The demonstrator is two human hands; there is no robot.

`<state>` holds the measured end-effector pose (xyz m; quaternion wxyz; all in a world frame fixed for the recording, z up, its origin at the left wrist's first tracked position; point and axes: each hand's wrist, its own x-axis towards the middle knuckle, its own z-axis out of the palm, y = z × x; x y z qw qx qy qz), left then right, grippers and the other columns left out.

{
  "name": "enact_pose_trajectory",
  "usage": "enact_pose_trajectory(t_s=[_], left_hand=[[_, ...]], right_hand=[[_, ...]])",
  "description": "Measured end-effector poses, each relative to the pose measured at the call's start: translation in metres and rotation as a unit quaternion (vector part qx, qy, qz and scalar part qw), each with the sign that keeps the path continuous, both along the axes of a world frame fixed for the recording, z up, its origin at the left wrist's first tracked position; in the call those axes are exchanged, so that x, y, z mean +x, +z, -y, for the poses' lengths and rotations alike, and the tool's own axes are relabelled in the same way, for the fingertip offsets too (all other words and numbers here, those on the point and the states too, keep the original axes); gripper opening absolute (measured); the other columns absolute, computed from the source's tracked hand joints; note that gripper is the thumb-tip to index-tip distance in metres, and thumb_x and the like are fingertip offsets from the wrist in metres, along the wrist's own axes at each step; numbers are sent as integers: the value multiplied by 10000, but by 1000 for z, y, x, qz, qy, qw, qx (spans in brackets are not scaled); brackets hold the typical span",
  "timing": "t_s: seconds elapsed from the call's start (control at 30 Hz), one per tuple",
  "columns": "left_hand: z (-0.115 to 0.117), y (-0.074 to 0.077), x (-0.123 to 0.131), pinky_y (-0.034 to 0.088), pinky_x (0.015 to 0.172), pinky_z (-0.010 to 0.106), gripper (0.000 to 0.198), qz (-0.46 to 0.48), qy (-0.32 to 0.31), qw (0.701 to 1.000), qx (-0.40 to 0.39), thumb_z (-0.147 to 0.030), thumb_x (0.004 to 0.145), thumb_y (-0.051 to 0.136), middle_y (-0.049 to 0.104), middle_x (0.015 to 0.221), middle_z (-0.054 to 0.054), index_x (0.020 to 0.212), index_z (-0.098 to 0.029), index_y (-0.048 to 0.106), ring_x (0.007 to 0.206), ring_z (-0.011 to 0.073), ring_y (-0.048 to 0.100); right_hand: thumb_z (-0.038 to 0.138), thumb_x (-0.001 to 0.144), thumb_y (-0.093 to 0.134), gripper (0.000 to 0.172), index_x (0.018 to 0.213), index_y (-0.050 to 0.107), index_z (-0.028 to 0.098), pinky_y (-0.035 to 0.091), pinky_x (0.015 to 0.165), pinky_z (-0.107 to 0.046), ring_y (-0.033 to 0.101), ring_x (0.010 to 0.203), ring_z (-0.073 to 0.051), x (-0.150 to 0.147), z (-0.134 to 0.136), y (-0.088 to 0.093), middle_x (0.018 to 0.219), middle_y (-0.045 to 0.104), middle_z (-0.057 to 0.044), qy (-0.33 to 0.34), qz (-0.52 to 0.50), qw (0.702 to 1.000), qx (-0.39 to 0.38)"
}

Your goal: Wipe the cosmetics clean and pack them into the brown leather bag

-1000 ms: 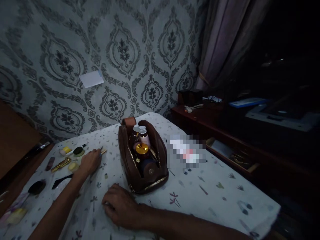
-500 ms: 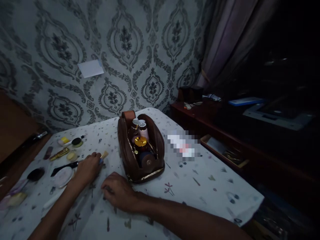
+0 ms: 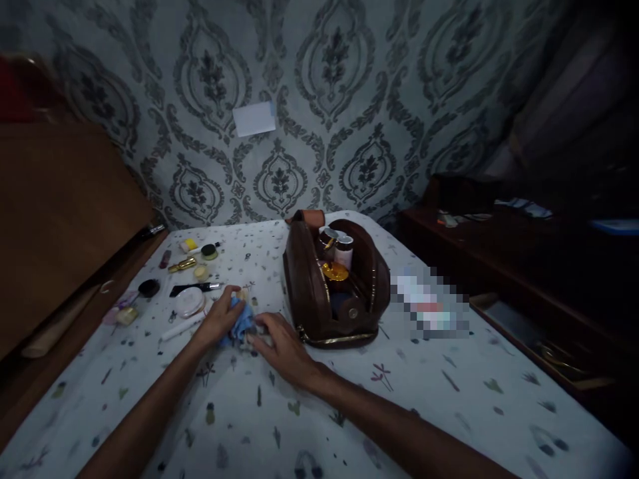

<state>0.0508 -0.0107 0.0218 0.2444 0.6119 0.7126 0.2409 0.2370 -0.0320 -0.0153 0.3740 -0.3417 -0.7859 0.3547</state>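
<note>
Between my hands lies a crumpled blue cloth [image 3: 242, 322] on the patterned white tablecloth [image 3: 269, 426]. My left hand [image 3: 222, 318] is closed on its left side, thumb and fingers around the fabric. On the right, my right hand [image 3: 282, 346] has its fingers apart, the tips near the cloth's edge; nothing shows in its grasp. Just beyond my right hand stands a brown zip bag [image 3: 304, 286], unzipped, holding jars and a gold-coloured lid [image 3: 334, 270]. A round pale compact [image 3: 190, 302] and a black-handled brush [image 3: 197, 288] are left of my left hand.
More cosmetics lie at the left, among them a gold tube [image 3: 182, 265], a dark-lidded jar [image 3: 209, 251] and a white stick [image 3: 184, 326]. A brown board [image 3: 64, 219] rises at the left edge. Right of the table is a dark cabinet with an open drawer [image 3: 544, 346].
The view has swung left, so the bag appears further right. The blue cloth now shows plainly between my hands, and my right hand's fingers have spread from a curled pose.
</note>
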Motion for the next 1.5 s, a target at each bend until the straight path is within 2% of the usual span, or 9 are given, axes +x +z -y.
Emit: enact_pose_trajectory(t_s=[0.13, 0.27, 0.37, 0.5, 0.6, 0.7, 0.83, 1.03, 1.5], left_hand=[[12, -8, -2, 360, 452, 240, 397, 103, 2, 994, -21, -440, 886, 433, 425, 571, -100, 1217, -226, 483, 426, 133, 452], [18, -8, -12, 410, 579, 268, 384, 7, 1, 998, 67, -396, 888, 459, 417, 561, -81, 1212, -201, 529, 571, 169, 518], [21, -2, -22, 452, 727, 306, 345, -61, -22, 990, 126, -373, 935, 421, 558, 687, -24, 1207, -210, 556, 736, 194, 580], [26, 4, -24, 461, 826, 314, 290, -106, -144, 967, 184, -379, 987, 406, 640, 943, 50, 1034, -207, 635, 885, 194, 591], [30, 1, -15, 449, 797, 312, 330, -160, -266, 926, 213, -416, 997, 423, 611, 914, 58, 953, -200, 669, 891, 199, 556], [33, -7, -3, 437, 781, 317, 371, -178, -322, 898, 242, -372, 1021, 373, 602, 925, 66, 892, -187, 668, 901, 200, 522], [31, -14, 3, 432, 779, 325, 387, -212, -313, 892, 249, -277, 1034, 330, 584, 882, 61, 814, -172, 631, 881, 196, 500], [26, -18, -5, 430, 717, 307, 311, -251, -298, 888, 245, -280, 1031, 353, 570, 890, 53, 887, -182, 611, 858, 186, 513], [11, -19, -28, 501, 763, 315, 187, -338, -130, 918, 161, -313, 999, 448, 612, 978, 63, 995, -201, 599, 978, 213, 560]], right_hand=[[264, 844, 695, 295, 1095, 577, 161, 445, 952, -405, 537, 1080, -254, -9, 3, 3, 1092, 621, -103, -13, 67, 998, 15], [218, 801, 716, 254, 1008, 578, 164, 450, 915, -394, 524, 1044, -255, -16, 6, 1, 1022, 600, -88, -47, 107, 993, 26], [213, 767, 734, 225, 917, 570, 181, 450, 887, -380, 516, 1007, -247, -17, 9, 0, 971, 577, -65, -58, 117, 990, 42], [169, 719, 749, 206, 796, 559, 180, 448, 888, -375, 510, 1001, -247, -17, 9, -1, 934, 552, -57, -49, 126, 989, 51], [113, 735, 691, 142, 775, 569, 173, 448, 883, -373, 515, 984, -241, -17, 7, -4, 929, 561, -65, -40, 120, 990, 56], [97, 772, 623, 96, 774, 572, 179, 454, 856, -367, 525, 945, -228, -16, 4, -8, 913, 578, -63, -35, 108, 991, 64], [101, 782, 596, 113, 737, 556, 197, 455, 815, -350, 533, 897, -216, -13, 1, -13, 859, 580, -46, -33, 92, 992, 80], [104, 754, 607, 115, 744, 551, 204, 475, 825, -362, 565, 955, -234, -9, -1, -11, 935, 624, -67, -12, 74, 995, 62], [159, 821, 501, 103, 811, 580, 224, 524, 707, -350, 620, 804, -228, 1, -6, -5, 833, 643, -61, -12, 70, 992, 100]])
